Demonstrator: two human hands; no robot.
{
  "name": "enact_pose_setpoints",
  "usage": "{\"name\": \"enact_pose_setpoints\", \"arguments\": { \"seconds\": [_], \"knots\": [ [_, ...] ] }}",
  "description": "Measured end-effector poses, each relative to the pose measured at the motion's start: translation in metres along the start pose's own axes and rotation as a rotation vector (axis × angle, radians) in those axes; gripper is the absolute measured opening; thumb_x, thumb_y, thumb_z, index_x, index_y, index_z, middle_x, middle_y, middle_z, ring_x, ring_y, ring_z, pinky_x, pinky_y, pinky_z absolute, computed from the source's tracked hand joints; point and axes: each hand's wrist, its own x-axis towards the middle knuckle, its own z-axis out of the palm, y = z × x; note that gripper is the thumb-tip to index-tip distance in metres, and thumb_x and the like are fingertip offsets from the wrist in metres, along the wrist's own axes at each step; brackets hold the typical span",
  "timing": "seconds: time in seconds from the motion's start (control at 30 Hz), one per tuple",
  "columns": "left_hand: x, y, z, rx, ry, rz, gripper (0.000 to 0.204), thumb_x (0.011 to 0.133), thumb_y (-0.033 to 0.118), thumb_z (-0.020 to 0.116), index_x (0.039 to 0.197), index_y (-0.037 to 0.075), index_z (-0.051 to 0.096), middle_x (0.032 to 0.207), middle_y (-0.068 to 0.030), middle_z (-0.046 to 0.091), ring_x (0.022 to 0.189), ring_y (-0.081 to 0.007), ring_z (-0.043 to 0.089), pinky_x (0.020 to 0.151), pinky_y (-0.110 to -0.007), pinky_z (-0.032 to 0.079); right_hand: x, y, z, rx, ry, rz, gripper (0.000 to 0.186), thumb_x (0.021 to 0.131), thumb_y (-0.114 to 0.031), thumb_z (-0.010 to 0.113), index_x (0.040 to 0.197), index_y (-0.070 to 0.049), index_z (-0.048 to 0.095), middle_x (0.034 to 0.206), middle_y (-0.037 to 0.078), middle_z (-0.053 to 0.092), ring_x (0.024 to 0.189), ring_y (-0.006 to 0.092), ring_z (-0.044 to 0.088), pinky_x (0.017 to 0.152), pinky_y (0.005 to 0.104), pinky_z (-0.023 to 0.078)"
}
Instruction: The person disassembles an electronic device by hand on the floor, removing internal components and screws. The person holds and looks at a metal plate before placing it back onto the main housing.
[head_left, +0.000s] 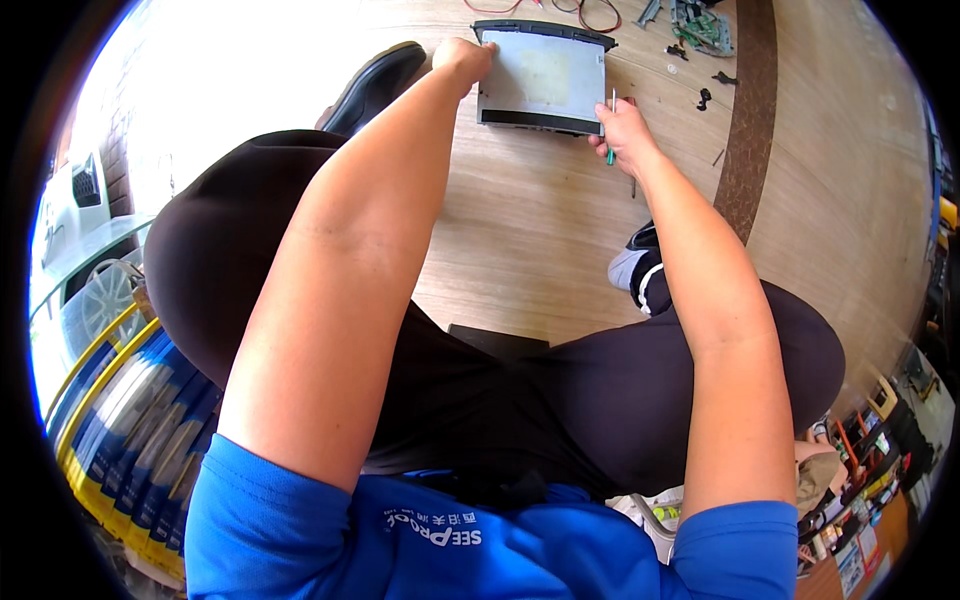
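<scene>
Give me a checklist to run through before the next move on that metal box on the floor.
1. Left hand steadies the metal box at its left edge: ok.
2. Right hand grips the green-handled screwdriver at the box's near right corner: ok.
3. Screwdriver tip seated in a screw: cannot tell.
4. Box lies flat on the wooden floor: ok.
5. Loose small parts lie apart from the box, to its right: ok.
6. Red wires clear of the box's far edge: cannot tell.

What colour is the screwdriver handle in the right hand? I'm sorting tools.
Green, seen in the head view: the screwdriver sits in the right hand.
</scene>
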Motion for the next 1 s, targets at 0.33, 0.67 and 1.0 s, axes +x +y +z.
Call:
{"name": "enact_pose_setpoints", "arguments": {
  "seconds": [0.33,0.67,1.0],
  "knots": [
    [-0.003,-0.001,-0.002,-0.121,0.092,-0.002,0.052,0.084,0.047,0.069,0.084,-0.005,0.069,0.073,-0.0148,0.068,0.058,-0.0236,0.065,0.058,-0.035,0.055,-0.003,-0.008,0.012,-0.087,0.038,-0.025,0.021,0.101,-0.023,0.048,0.103,-0.003,0.051,0.081,0.007,0.057,0.056,0.0147,0.054,0.041,0.0273,0.041],
    [-0.009,0.007,-0.01,-0.123,0.071,-0.057,0.053,0.08,0.045,0.075,0.098,-0.004,0.07,0.09,-0.015,0.071,0.071,-0.0245,0.07,0.062,-0.034,0.058,0.001,-0.009,0.02,-0.156,0.155,-0.088,0.028,0.1,-0.024,0.05,0.099,0.004,0.051,0.066,0.01,0.058,0.046,0.0172,0.056,0.037,0.0327,0.041],
    [-0.004,0.01,-0.007,-0.172,0.089,-0.08,0.051,0.078,0.043,0.078,0.098,-0.003,0.07,0.097,-0.0156,0.07,0.076,-0.0243,0.07,0.063,-0.035,0.06,0.042,0.024,0.018,-0.404,0.323,-0.178,0.039,0.094,-0.029,0.059,0.109,0.006,0.055,0.096,0.026,0.066,0.088,0.037,0.067,0.074,0.0446,0.053]
  ]
}}
